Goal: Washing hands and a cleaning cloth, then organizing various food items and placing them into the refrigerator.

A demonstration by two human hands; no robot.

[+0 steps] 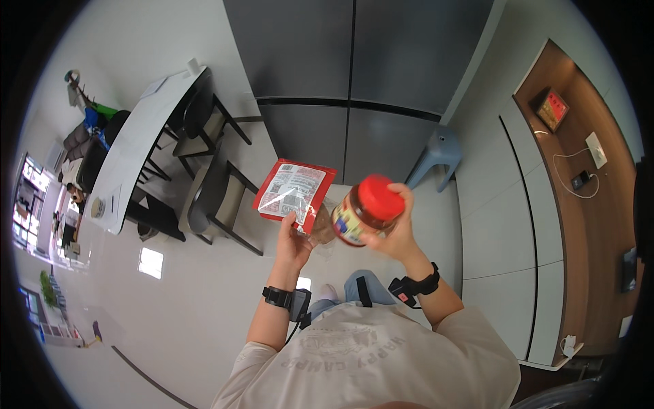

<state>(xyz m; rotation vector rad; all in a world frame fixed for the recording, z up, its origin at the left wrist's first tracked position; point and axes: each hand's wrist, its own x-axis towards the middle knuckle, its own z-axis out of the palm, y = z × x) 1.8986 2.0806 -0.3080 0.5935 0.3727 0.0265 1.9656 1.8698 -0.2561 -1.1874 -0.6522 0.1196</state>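
Observation:
My left hand [295, 244] grips the lower edge of a red food packet [294, 193] with a white printed label facing up. A clear plastic bag with something brown inside [322, 226] hangs beside the packet, next to my left fingers; whether that hand holds it too I cannot tell. In my right hand [397, 232] is a jar with a red lid [364, 210] and a colourful label, tilted and slightly blurred. The jar is close to the right of the bag. Both wrists wear black straps with small devices.
A dark grey refrigerator [352, 66] stands ahead, with a blue-grey plastic stool [443, 148] at its right. Black chairs [217, 194] and a long white-topped table [148, 128] are at left. White cabinets [498, 225] and a wooden niche [592, 214] line the right side.

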